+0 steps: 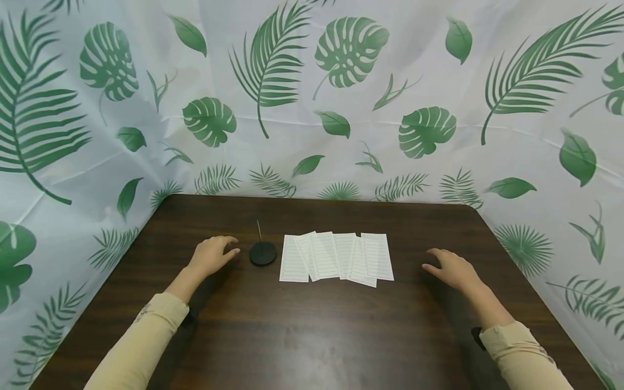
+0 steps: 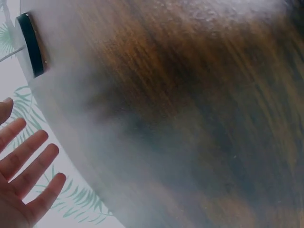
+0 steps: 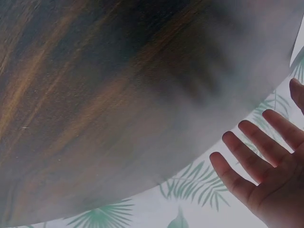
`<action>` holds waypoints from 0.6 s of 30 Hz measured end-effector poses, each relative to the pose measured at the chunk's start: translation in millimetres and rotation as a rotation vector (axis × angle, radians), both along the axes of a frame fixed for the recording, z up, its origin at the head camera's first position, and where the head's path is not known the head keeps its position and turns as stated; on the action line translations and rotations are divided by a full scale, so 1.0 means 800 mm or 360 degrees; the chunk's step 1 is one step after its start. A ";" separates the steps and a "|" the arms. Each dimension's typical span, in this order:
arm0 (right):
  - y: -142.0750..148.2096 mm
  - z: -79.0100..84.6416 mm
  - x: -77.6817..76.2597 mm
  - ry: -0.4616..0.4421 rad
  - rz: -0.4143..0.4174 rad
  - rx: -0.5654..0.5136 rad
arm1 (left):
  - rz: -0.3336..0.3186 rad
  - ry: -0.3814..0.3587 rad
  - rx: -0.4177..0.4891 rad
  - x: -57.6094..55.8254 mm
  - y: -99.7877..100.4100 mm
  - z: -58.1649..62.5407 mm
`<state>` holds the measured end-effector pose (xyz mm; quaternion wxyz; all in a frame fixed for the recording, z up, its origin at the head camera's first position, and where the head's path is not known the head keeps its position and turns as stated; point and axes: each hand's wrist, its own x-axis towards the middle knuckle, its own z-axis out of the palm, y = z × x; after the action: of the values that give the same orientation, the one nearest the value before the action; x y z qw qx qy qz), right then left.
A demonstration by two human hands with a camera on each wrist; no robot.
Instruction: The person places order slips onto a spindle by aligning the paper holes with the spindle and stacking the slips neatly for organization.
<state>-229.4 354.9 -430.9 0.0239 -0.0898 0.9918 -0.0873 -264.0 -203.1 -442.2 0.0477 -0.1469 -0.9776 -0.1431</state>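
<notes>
My left hand [image 1: 212, 255] hovers over the left part of the table, fingers loosely extended and holding nothing. Just to its right stands a black round base with a thin upright metal spike [image 1: 262, 253]; the base also shows at the upper left of the left wrist view [image 2: 31, 45]. Several white lined paper cards [image 1: 324, 255] lie in an overlapping row right of that base. On the far side of the cards, my right hand [image 1: 454, 267] is held above the table, apart from them. Its fingers are spread and relaxed in the right wrist view [image 3: 270, 166], with nothing in them.
The dark wood-grain table [image 1: 312, 336] has rounded far corners. White cloth with green leaf prints [image 1: 302, 146] hangs behind it and along both sides. Light reflects off the tabletop near its front.
</notes>
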 end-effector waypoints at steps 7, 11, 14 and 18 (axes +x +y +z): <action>-0.017 0.005 0.001 0.0032 0.0066 0.0000 | -0.0135 -0.0059 0.0063 0.000 0.006 -0.002; -0.032 0.008 0.000 0.0062 0.0118 0.0001 | -0.0161 -0.0053 0.0083 0.001 0.010 -0.005; -0.043 0.011 -0.001 0.0090 0.0138 -0.0010 | -0.0162 -0.0066 0.0118 0.001 0.015 -0.005; -0.054 0.015 -0.001 0.0113 0.0178 -0.0034 | -0.0139 -0.0113 0.0156 -0.002 0.022 -0.006</action>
<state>-230.5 311.4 -418.9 -0.0073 -0.1482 0.9845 -0.0933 -265.7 -185.4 -447.3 0.0137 -0.1817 -0.9632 -0.1978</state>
